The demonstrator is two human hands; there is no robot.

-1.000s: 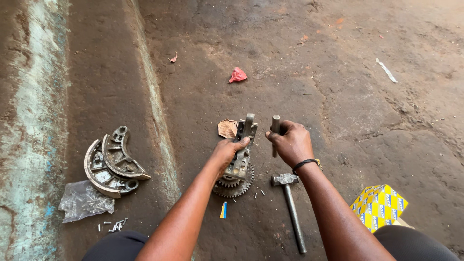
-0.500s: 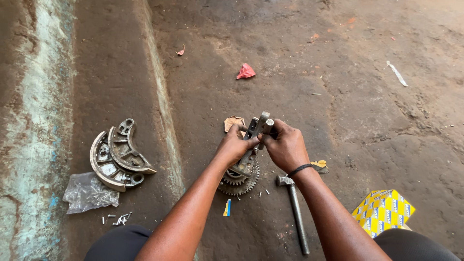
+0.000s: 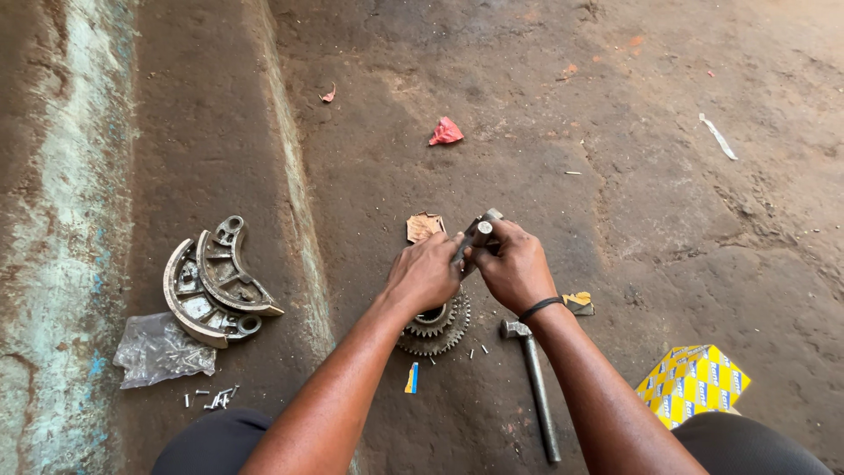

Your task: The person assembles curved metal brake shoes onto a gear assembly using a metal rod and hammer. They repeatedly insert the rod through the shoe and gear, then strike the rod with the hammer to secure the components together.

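Note:
A greasy gear cluster (image 3: 437, 324) stands on the dirt floor between my arms, its shaft rising under my hands. My left hand (image 3: 425, 271) grips the upper part of that shaft assembly. My right hand (image 3: 515, 264) is closed around a short metal rod (image 3: 480, 230) whose end pokes out above my fingers, touching the top of the assembly. Both hands meet over the gears. A hammer (image 3: 533, 378) lies on the floor just right of the gears, under my right forearm.
Two curved brake shoes (image 3: 214, 281) lie at the left beside a clear plastic bag (image 3: 161, 352) and several small screws (image 3: 214, 399). A yellow patterned box (image 3: 692, 384) sits at lower right. A red scrap (image 3: 446, 132) and a cardboard piece (image 3: 424, 226) lie farther ahead.
My right hand has moved left with the rod and joined my left hand over the top of the gear assembly. The hammer stays on the floor.

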